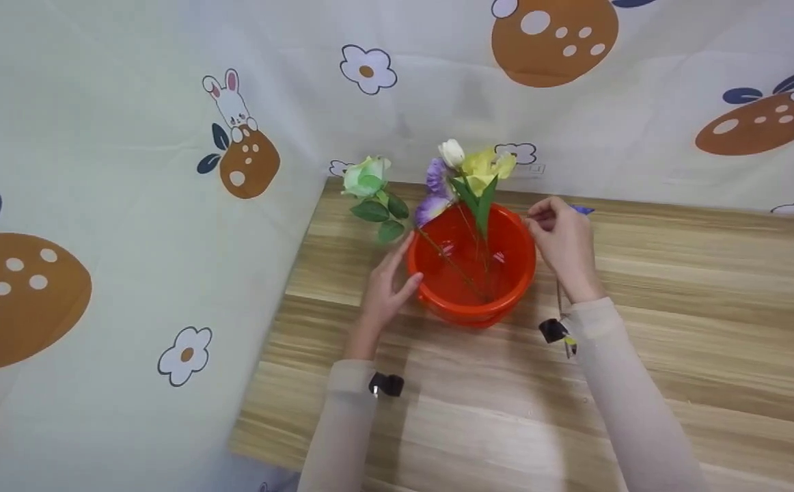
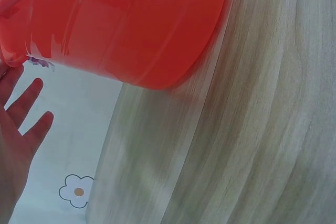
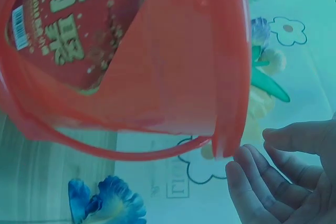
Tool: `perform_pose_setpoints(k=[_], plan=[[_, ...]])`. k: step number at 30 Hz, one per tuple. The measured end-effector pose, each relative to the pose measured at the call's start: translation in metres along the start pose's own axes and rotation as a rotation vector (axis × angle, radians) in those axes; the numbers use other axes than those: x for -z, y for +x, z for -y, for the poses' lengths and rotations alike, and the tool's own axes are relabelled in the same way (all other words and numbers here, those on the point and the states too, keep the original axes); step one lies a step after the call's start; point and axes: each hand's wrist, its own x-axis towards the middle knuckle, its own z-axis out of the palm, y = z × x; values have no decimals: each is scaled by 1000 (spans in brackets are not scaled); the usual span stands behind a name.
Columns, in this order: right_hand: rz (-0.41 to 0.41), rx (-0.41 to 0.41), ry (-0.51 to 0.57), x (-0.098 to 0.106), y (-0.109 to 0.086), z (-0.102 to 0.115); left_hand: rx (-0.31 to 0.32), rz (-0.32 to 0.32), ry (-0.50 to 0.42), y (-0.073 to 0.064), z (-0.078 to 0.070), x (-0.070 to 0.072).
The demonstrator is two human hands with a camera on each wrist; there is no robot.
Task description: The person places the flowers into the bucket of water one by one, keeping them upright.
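Observation:
A red plastic bucket [image 1: 469, 313] stands upright on the wooden table. Leaning inside it are artificial flowers: a pale green rose [image 1: 366, 179], a purple flower [image 1: 434, 205], a white tulip [image 1: 451, 153] and a yellow flower [image 1: 482, 169]. My left hand [image 1: 385, 290] is at the bucket's left rim, fingers extended and thumb spread, with fingertips right at the rim. At the right rim is my right hand [image 1: 564, 242], its fingers loosely bent; the right wrist view shows a gap between thumb and fingers and nothing held. A blue flower [image 3: 107, 203] lies beside the bucket, mostly hidden behind the right hand in the head view.
The table [image 1: 711, 307] stretches to the right, its left edge close to the bucket. A patterned cloth [image 1: 404, 102] with rabbits and flowers hangs behind and to the left. The bucket's red handle [image 3: 121, 155] hangs down, and a printed label [image 3: 73, 30] covers part of its side.

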Motion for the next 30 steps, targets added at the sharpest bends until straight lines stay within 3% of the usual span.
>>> perform_pose_setpoints(k=[9, 30], plan=[[-38, -5, -29, 6, 0, -18, -3, -6, -11, 0, 0, 1], [-57, -119, -34, 7, -4, -65, -7, -5, -19, 0, 0, 0]])
